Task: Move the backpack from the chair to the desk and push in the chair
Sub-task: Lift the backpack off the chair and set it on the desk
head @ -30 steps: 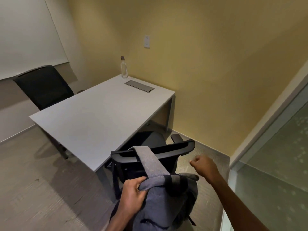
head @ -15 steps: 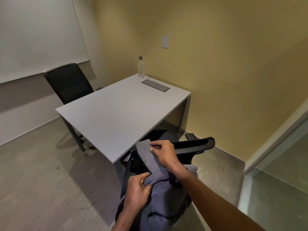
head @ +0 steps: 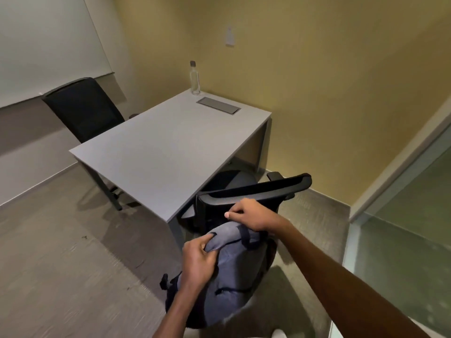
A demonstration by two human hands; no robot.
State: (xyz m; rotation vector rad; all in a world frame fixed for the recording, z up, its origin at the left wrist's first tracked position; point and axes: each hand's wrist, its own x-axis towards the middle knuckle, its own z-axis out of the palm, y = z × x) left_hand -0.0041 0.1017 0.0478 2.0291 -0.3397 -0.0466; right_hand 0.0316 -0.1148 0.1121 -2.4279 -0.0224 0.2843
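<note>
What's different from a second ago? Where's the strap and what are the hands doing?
The right hand, free beside the chair a second ago, has come across and closed on the backpack at its top. The grey strap that lay draped over the chair's back is off it now, bunched at the hands. The left hand keeps its grip on the top. The bottle and desk are as before.

backpack point(head: 229, 284): grey woven cloth, matt. chair point(head: 258, 191) top rail: black plastic, slight sheen. desk point(head: 156, 152): smooth matt grey laminate. bottle point(head: 195, 79): clear, glossy. floor point(head: 48, 264): rough carpet.
</note>
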